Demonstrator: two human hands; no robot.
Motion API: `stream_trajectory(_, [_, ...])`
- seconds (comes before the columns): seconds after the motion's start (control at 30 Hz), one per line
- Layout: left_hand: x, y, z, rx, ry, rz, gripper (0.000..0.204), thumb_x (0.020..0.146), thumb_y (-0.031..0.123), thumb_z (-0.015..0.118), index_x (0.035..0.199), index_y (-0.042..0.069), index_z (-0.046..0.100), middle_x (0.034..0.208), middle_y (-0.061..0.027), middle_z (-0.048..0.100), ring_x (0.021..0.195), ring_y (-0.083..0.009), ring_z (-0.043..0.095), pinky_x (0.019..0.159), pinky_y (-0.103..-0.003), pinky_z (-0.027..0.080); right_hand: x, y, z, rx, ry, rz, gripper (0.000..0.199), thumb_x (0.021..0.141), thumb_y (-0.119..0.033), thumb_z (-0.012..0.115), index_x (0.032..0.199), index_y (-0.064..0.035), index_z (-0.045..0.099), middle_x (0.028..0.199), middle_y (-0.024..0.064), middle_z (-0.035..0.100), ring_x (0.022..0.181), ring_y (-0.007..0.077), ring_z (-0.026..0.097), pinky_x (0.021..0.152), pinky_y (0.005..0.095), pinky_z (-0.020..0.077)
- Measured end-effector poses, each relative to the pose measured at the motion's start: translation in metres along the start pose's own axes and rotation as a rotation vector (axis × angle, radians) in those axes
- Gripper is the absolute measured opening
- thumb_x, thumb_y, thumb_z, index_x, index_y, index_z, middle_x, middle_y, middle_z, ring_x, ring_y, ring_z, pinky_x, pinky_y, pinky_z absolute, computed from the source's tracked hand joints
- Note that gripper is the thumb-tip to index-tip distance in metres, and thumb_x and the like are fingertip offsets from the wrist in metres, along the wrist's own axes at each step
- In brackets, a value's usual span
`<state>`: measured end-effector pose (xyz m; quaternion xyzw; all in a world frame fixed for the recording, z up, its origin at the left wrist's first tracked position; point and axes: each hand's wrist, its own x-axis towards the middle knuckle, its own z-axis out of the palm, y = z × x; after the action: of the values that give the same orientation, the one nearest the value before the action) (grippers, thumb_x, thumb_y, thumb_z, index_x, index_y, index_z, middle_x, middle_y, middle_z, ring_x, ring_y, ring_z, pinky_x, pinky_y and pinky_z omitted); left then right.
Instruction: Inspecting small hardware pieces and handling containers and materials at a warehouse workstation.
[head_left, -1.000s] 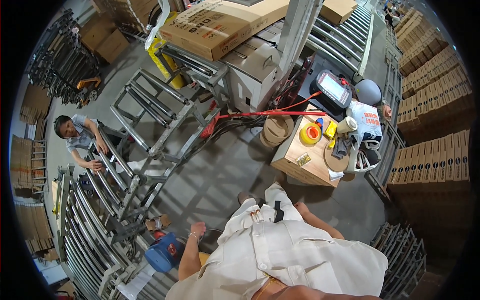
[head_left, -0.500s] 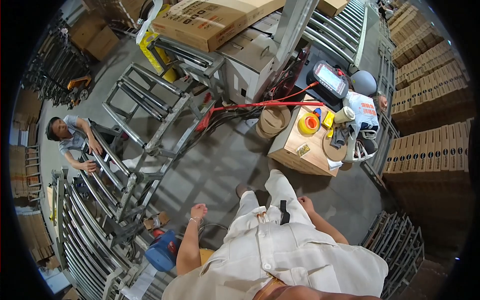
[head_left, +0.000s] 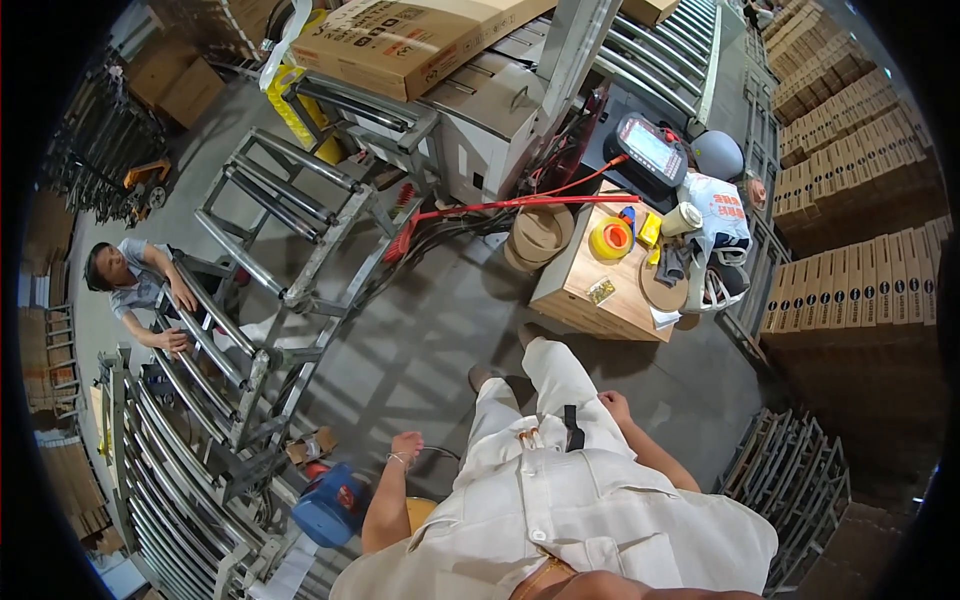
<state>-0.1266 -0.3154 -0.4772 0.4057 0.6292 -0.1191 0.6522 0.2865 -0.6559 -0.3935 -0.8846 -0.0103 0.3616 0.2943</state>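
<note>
My left hand (head_left: 407,446) hangs by my left side, a bracelet on its wrist, with the fingers curled in and nothing visible in them. Near it stand a blue rounded container (head_left: 328,505) and a small torn cardboard box (head_left: 311,445). Beside my right thigh hangs my right hand (head_left: 614,405), its fingers loosely curled and partly turned from view; no object shows in it. Ahead of me is a wooden cabinet (head_left: 600,290) bearing a yellow tape roll (head_left: 611,238), a cup (head_left: 683,219) and dark gloves (head_left: 671,264). Neither hand touches any of these.
At the left, a co-worker (head_left: 150,290) leans with both hands on a roller conveyor (head_left: 200,340). A large flat carton (head_left: 410,40) lies on the machine ahead. A control panel (head_left: 648,150) with a lit screen stands behind the cabinet. Stacked cartons (head_left: 850,280) line the right.
The view has shifted slightly, so the cabinet and conveyor appear a little further left. My left hand has swung slightly down and right. Neither hand has taken hold of anything.
</note>
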Motion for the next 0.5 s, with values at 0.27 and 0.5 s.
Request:
stream_trajectory(0.27, [-0.008,0.008,0.004,0.007,0.013,0.080,0.017,0.086,0.023,0.054,0.097,0.010,0.057,0.075,-0.0053,0.063,0.058,-0.0129,0.059,0.048,-0.025,0.048,0.068,-0.083,-0.032,0.295,-0.158,-0.043,0.024,0.087,-0.007,0.044,0.109,-0.0031,0.051,0.068,0.0056,0.054,0.048,0.0111,0.050,0.040,0.0237,0.0423])
stream_trajectory(0.5, [-0.015,-0.010,-0.001,-0.132,0.075,0.096,0.020,0.086,0.024,0.054,0.088,0.006,0.061,0.071,-0.0048,0.063,0.055,-0.0115,0.058,0.046,-0.023,0.046,0.133,-0.145,-0.048,-0.083,-0.306,0.030,0.009,0.083,-0.010,0.051,0.080,-0.0018,0.053,0.054,0.0107,0.051,0.036,0.0180,0.047,0.029,0.0295,0.0371])
